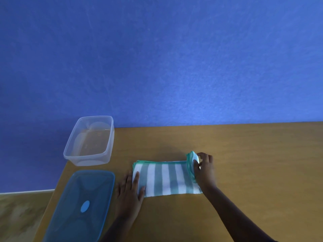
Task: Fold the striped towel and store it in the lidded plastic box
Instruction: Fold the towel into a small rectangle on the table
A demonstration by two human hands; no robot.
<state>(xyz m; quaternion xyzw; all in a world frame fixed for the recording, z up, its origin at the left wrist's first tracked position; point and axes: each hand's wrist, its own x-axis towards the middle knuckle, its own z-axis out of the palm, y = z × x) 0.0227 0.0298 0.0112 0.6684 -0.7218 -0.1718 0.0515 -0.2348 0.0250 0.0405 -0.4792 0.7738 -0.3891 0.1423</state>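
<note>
Left hand (130, 191) lies flat and open on the towel's (166, 178) left end; right hand (204, 169) pinches its lifted right end, box (89, 140) open beside its lid (78, 205)

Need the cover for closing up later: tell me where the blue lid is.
In the head view the blue lid lies flat at the table's near-left corner, directly in front of the clear box, just left of the left hand.

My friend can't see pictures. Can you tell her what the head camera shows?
Two hands fold a green-and-white striped towel on a wooden table: the left hand presses its left end flat while the right hand lifts its right end. To the left sit an open clear plastic box and, nearer, its blue lid; behind is a blue wall.
</note>
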